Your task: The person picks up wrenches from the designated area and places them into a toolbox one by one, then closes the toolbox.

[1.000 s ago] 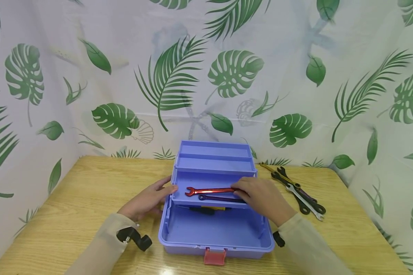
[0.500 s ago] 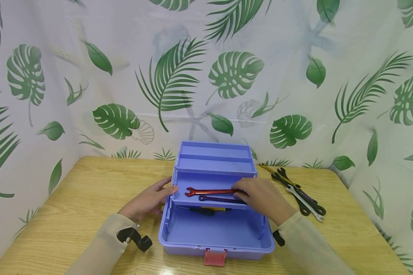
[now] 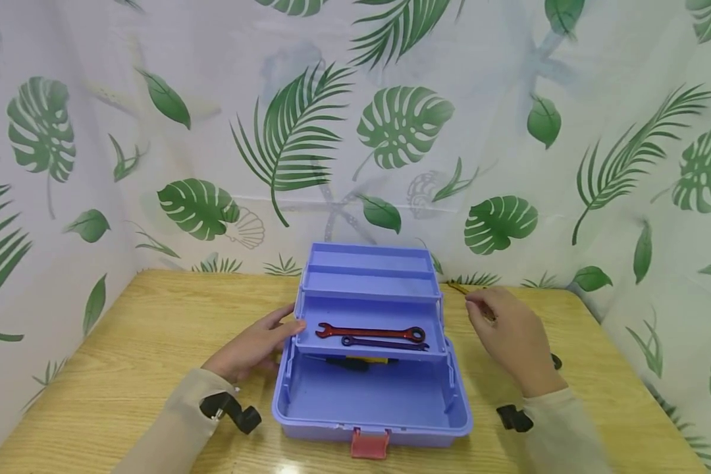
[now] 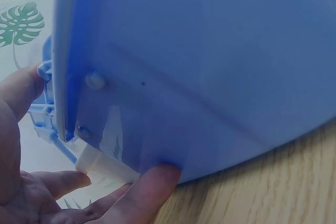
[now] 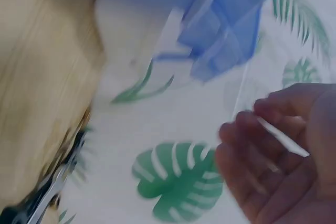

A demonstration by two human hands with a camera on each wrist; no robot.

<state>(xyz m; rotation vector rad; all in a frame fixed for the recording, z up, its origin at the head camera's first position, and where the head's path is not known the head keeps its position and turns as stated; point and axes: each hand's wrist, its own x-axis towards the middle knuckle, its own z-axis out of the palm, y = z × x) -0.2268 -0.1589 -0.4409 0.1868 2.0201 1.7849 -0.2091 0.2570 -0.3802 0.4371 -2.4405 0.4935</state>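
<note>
A blue-purple toolbox [image 3: 370,395] stands unfolded, its trays raised in steps at the back. In its lower tray lie a red wrench [image 3: 370,332] and a dark purple wrench [image 3: 385,343], side by side. My left hand [image 3: 261,342] holds the toolbox's left side, thumb over the tray edge; in the left wrist view the fingers [image 4: 152,184] touch the side wall. My right hand [image 3: 512,336] is in the air right of the box, fingers loosely bent and nothing between them. It covers most of the wrench pile; one yellow wrench [image 3: 457,287] shows behind it.
Dark-handled and yellow tools [image 3: 355,362] lie in the box's bottom, partly under the tray. A red latch [image 3: 370,444] hangs at the front. Leaf-printed cloth [image 3: 332,131] rises behind the wooden table [image 3: 124,368].
My right hand has let go of the red wrench, which now lies whole in the tray, and has moved right over the wrench pile. The left hand stays put.
</note>
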